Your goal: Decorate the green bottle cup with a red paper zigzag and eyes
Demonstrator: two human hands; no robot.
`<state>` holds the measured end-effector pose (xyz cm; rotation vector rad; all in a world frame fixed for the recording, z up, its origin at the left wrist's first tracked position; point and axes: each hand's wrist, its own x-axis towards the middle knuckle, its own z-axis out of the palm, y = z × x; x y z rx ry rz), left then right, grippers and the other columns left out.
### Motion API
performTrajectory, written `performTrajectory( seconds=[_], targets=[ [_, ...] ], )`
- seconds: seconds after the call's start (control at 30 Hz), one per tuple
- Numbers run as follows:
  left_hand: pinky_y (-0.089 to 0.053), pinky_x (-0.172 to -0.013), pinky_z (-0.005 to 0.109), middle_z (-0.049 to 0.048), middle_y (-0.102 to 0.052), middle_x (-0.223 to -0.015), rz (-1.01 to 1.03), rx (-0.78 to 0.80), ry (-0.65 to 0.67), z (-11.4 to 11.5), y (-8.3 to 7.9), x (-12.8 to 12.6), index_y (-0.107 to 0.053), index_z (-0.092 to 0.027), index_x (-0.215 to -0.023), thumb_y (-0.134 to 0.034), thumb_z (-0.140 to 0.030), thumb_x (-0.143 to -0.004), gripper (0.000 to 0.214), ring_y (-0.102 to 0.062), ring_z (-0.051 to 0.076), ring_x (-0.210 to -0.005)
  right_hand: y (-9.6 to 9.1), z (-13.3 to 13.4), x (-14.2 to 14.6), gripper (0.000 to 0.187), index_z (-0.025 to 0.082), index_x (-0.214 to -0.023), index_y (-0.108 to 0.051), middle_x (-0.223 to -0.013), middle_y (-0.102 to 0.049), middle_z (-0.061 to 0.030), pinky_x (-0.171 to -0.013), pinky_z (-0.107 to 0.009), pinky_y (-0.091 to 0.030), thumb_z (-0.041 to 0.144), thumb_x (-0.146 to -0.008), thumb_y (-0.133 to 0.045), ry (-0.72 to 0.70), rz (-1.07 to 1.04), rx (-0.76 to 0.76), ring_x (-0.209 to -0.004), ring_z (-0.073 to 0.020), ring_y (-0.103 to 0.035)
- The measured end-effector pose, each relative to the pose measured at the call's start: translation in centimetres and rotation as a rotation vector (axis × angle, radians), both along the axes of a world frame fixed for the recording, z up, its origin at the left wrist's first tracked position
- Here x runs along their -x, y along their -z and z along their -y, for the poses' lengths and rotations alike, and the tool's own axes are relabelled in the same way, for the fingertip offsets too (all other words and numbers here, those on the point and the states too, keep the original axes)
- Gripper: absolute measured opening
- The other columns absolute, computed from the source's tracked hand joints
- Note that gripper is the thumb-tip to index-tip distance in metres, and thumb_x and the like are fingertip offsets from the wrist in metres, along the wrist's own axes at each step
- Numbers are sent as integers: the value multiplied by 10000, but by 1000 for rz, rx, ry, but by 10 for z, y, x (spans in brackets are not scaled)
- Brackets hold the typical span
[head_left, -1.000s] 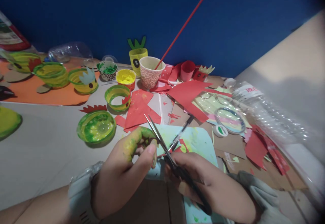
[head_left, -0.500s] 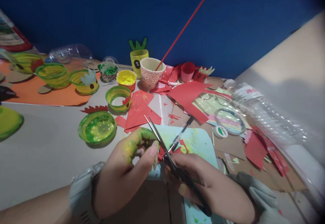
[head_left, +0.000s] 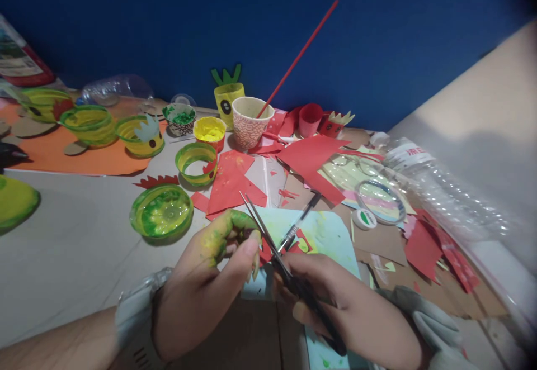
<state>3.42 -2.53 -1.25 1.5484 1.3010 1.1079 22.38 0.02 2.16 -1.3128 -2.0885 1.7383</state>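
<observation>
My right hand [head_left: 335,286] grips black-handled scissors [head_left: 308,306], its fingers closed on the handles. The two blades point up and away, slightly apart. Close to their left side, my left hand [head_left: 205,280] is held in a pinch, thumb against the curled fingers. What it pinches is too small or hidden to make out. Green and yellow paint stains its index finger. Beneath both hands lies a paint-marked light blue board [head_left: 331,236], bearing a pen [head_left: 300,222] and red paper scraps [head_left: 305,240]. A red bit also shows between the left fingertips and the blades.
Left of my hands sits a green-and-yellow painted dish [head_left: 161,213]. Painted bowls [head_left: 140,135] stand on orange paper [head_left: 46,157]. Behind are a patterned cup [head_left: 253,124] with a red stick and a yellow paint cup [head_left: 209,131]. Red paper [head_left: 312,160], tape [head_left: 380,201] and a plastic bottle [head_left: 444,180] lie rightward.
Both hands stay nearly in place. The left fingertips have shifted very slightly to the left, and the scissors have barely moved.
</observation>
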Motion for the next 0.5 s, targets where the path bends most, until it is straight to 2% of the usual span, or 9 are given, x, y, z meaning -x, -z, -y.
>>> performTrajectory(
  seconds=[0.27,0.5],
  targets=[
    [-409,-615,94,-92,-520,-714,46,-23,65,-4,-7,-3,-500,-248,-896,-428,-164,-988,143,-488,36,-630,4,0,-1,115,192,-720,-465,-696,-465,7,-551,-223,-354,275,-769,-527,-23,53,-6,-649,-142,-401],
    [-404,-611,85,-90,-508,-700,34,-7,44,-4,-6,-2,-495,-224,-834,-452,-148,-968,160,-479,36,-631,2,1,-3,99,196,-714,-443,-676,-441,18,-532,-216,-330,243,-765,-513,-29,30,-6,-639,-136,-387]
  ],
)
